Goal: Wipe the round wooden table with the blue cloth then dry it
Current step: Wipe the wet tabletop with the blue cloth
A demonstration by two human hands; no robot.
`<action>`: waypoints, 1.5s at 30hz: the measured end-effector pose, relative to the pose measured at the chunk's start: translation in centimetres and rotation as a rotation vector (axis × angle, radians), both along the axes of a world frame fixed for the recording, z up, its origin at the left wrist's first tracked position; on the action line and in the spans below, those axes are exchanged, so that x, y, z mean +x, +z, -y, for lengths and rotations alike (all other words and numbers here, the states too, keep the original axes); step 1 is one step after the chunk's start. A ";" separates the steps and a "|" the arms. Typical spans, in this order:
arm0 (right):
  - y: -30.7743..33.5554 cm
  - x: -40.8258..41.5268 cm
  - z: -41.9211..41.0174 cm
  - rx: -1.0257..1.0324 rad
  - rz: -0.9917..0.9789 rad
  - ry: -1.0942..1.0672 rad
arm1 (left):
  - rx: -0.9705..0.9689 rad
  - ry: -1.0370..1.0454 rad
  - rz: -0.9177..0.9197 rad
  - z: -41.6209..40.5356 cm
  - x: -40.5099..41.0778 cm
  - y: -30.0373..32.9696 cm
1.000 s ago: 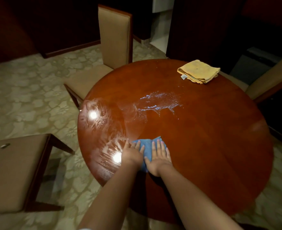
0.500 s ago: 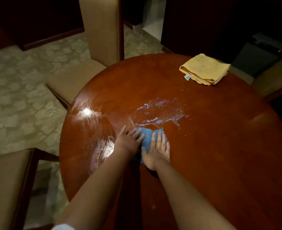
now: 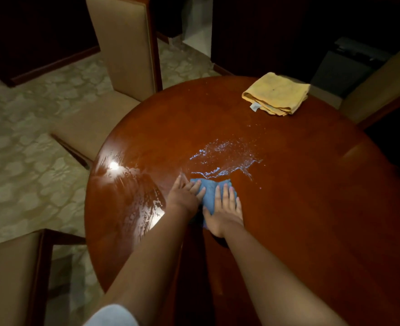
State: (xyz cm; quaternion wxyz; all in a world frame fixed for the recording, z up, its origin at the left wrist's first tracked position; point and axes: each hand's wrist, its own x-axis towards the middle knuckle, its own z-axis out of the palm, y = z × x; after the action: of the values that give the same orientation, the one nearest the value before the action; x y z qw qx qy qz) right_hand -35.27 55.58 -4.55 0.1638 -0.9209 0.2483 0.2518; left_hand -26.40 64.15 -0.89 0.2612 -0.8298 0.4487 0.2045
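The round wooden table fills most of the view. A blue cloth lies flat on it near the middle. My left hand and my right hand both press on the cloth with straight fingers, side by side. Just beyond the cloth's far edge spreads a patch of spilled liquid. Wet smears glisten on the table's left part. A folded yellow cloth rests at the far edge of the table.
A beige upholstered chair stands behind the table at the left. Another chair is at the lower left, and a third chair at the far right. Patterned carpet covers the floor.
Both hands have slid the blue cloth away from me, up to the near edge of the spilled liquid. The camera has moved in closer over the table.
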 end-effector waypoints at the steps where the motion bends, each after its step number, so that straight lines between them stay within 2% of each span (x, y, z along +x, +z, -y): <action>1: 0.0 -0.7 -0.5 -0.004 -0.005 -0.005 | 0.009 -0.012 0.000 -0.5 -0.8 0.1; 8: 0.4 -5.8 -5.7 -0.001 -0.055 -0.048 | 0.049 -0.039 -0.064 -5.3 -5.6 0.6; 17: 0.5 -10.0 -12.3 -0.026 -0.081 -0.075 | 0.069 -0.115 0.055 -12.0 -10.3 -0.7; 23: 0.1 -10.0 -14.0 -0.040 -0.059 -0.096 | 0.036 -0.101 0.046 -13.8 -10.4 -1.2; 31: -0.1 -3.5 -11.2 -0.039 -0.025 -0.071 | -0.027 -0.004 -0.008 -11.2 -4.0 -1.5; 39: -0.5 5.7 -6.2 -0.039 0.019 -0.102 | -0.020 -0.019 0.008 -5.5 5.3 -0.7; 45: -0.4 7.2 -5.3 -0.057 0.005 -0.124 | -0.036 -0.015 -0.034 -4.4 7.1 -0.8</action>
State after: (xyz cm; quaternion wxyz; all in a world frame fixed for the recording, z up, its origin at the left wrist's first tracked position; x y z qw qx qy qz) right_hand -28.11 60.87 -4.97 0.1534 -0.9088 0.3114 0.2316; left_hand -19.30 68.54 -1.74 0.2402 -0.8274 0.4627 0.2087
